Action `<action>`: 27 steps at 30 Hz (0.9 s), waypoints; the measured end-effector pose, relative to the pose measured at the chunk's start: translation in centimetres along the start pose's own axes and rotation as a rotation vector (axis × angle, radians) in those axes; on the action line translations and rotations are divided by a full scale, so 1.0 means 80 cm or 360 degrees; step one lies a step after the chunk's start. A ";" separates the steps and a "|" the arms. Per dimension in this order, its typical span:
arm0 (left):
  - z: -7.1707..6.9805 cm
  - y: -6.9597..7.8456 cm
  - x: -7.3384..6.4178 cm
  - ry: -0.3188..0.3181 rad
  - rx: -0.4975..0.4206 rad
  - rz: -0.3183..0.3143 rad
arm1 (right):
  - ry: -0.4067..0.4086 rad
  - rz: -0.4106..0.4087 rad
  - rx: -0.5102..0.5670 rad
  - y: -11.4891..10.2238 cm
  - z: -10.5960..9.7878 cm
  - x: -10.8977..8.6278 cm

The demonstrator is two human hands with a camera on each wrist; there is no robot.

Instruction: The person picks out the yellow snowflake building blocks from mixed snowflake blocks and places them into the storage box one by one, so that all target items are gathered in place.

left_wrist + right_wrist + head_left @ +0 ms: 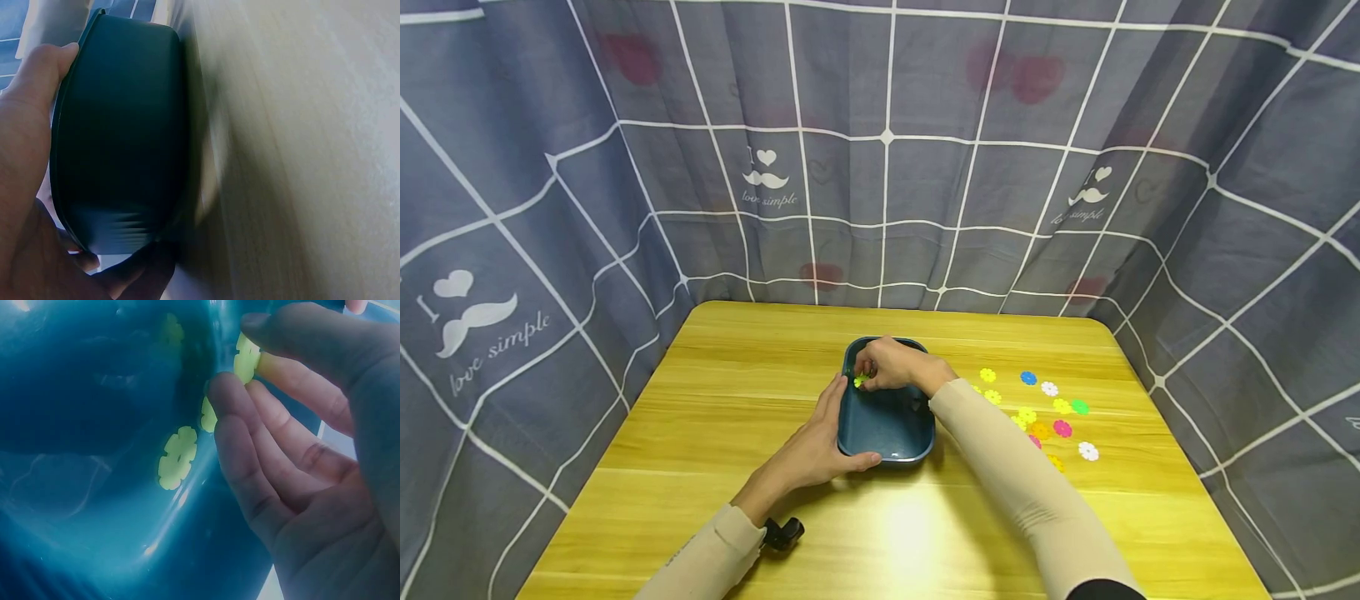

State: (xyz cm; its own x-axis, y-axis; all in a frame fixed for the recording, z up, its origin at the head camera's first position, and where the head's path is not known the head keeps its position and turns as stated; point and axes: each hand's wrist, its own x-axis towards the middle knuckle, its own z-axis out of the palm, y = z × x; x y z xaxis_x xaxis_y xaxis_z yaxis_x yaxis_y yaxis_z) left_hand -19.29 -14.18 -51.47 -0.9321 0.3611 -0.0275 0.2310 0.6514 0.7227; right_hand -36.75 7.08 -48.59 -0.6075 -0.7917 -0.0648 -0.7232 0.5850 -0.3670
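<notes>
A dark blue-green plastic basin stands on the wooden table, its left side and near rim held by my left hand. In the left wrist view the thumb lies on the rim and the other fingers bend round the wall. My right hand is inside the basin near its far left, pinching a yellow flower-shaped disc between thumb and finger. Another yellow flower disc lies against the basin's inner surface. A third yellow disc is partly hidden behind the fingers.
Several flower discs lie scattered to the basin's right: yellow, blue, white, green, pink and orange. My right sleeve passes beside them, perhaps hiding some. A grid-patterned curtain surrounds the table.
</notes>
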 end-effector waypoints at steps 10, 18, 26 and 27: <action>0.001 0.000 0.000 -0.0002 0.0009 -0.0015 | -0.0011 0.0041 0.0025 0.008 0.008 0.007; 0.001 0.000 0.000 -0.0005 0.0008 -0.0012 | -0.0016 0.0062 0.0041 -0.005 0.001 -0.001; 0.001 0.002 0.000 -0.0002 0.0011 -0.0022 | 0.0032 0.0056 0.0000 -0.015 -0.007 -0.011; 0.001 0.003 0.000 -0.0001 0.0006 -0.0022 | 0.0037 0.0053 -0.0001 -0.015 -0.008 -0.011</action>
State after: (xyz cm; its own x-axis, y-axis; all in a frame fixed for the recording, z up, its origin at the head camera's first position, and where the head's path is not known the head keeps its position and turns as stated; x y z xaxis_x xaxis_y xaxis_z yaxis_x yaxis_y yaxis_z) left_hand -19.21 -14.01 -51.36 -0.9351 0.3523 -0.0381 0.2190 0.6591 0.7195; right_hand -35.52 7.20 -47.49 -0.6387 -0.7675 -0.0556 -0.7027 0.6111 -0.3643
